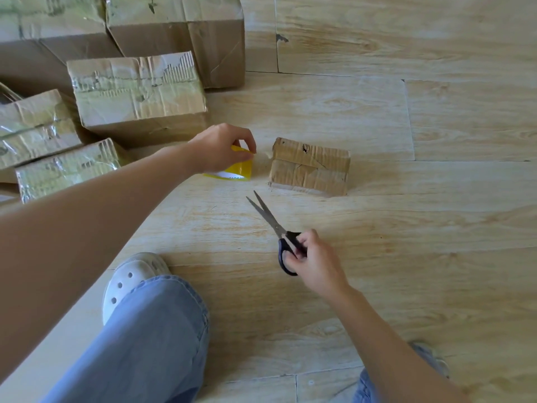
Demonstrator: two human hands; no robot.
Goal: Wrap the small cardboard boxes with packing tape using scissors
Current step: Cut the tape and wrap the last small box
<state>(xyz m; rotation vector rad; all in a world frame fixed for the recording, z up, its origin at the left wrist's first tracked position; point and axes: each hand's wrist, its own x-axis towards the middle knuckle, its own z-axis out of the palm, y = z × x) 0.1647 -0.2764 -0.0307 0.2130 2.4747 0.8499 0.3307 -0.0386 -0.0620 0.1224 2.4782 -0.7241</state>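
matt creased cardboard box (310,167), glossy yellow tape roll (239,170), shiny metal scissors (276,228), wood-grain floor (406,228).

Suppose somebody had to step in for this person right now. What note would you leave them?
Left hand grips the yellow tape roll on the floor.
Right hand holds the scissors, blades slightly apart, tips toward the gap between roll and small box.
The small box lies just right of the roll; a pale strip of tape seems to run between them.
Done: several boxes in the pile at left look taped.
Left: cut that strip, press it down, finish wrapping this box.
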